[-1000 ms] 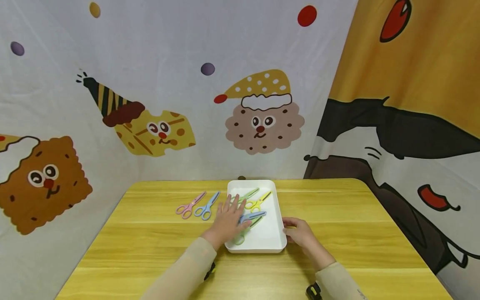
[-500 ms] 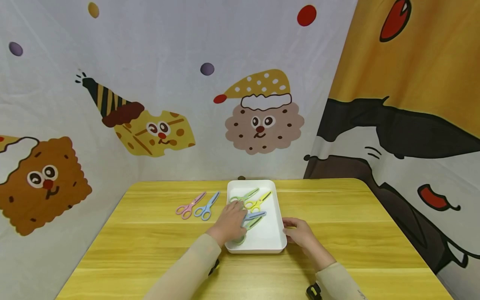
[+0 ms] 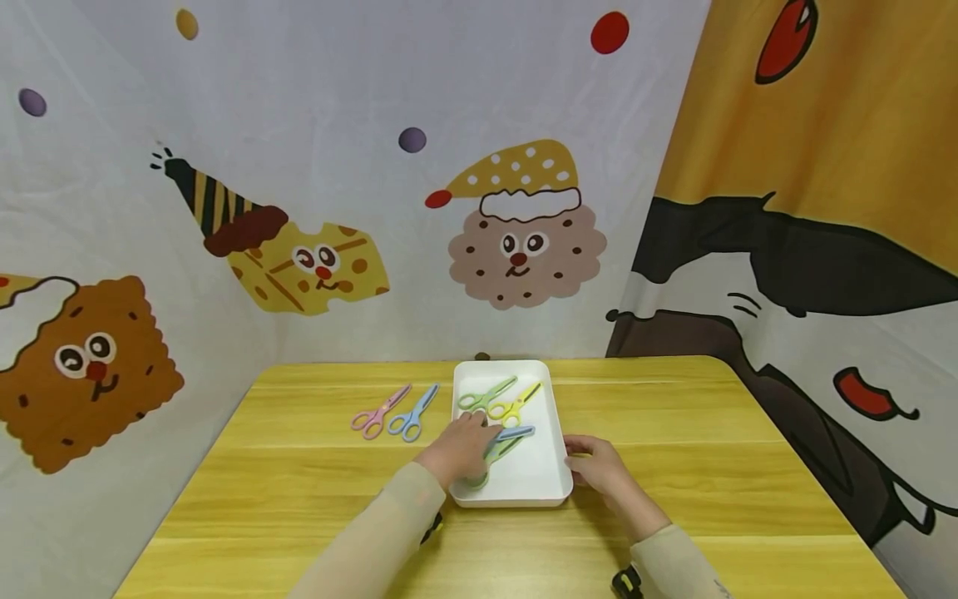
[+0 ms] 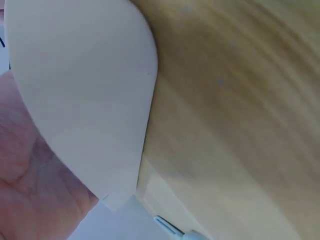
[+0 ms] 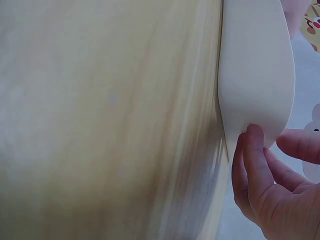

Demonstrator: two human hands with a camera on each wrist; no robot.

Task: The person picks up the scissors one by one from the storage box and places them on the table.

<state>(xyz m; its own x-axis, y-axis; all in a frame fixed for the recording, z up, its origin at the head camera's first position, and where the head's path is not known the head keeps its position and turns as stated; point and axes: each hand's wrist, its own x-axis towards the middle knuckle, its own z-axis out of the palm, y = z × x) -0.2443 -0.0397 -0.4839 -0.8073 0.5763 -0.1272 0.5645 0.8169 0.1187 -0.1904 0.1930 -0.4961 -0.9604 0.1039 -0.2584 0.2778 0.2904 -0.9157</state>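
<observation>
The blue scissors lie at the middle of the white tray, blades pointing to 3 o'clock. The left hand reaches over the tray's 8 o'clock wall, fingers bent down at the handle end; the hand hides the handles, so I cannot tell whether it pinches them. The right hand holds the tray's wall at 4 o'clock in a loose curl, fingertips against the outside and thumb at the rim.

The lower green scissors have their handles toward 7 o'clock, partly hidden by the left hand. The upper green scissors and yellow scissors lie toward 12 o'clock. White tray floor shows from 2 to 5 o'clock.

Outside the tray, toward 10 o'clock, lie a second blue pair and, past it, pink scissors. The wooden table runs to a rounded corner at 2 o'clock; its far edge passes close behind the tray.
</observation>
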